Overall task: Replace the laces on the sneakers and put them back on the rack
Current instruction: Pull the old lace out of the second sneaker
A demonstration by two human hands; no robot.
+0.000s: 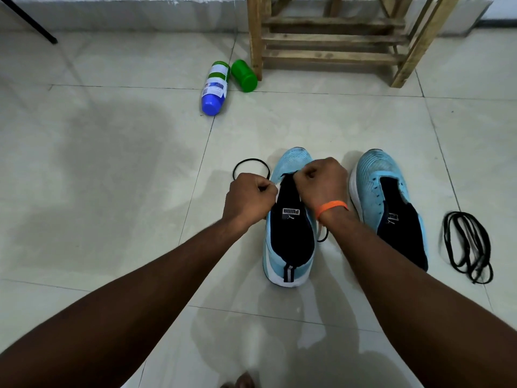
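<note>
Centre sneaker (291, 239) stood on tiled floor (112, 163), long axis near–far, toe pointing far toward wooden rack (330, 40), heel nearest us. We noted left hand (249, 198) curled into fist, pinching black lace (251, 163) whose loop lay on floor just left of toe. Right hand (321, 182), with orange wristband (331, 207), was likewise tightly curled, gripping lace at far end of tongue. Second sneaker (391, 203) stood just right, toe far, angled slightly left. Spare lace bundle (467, 245) lay right of it. Bottle (214, 88) and green cap (244, 75) lay beside rack's left leg.
</note>
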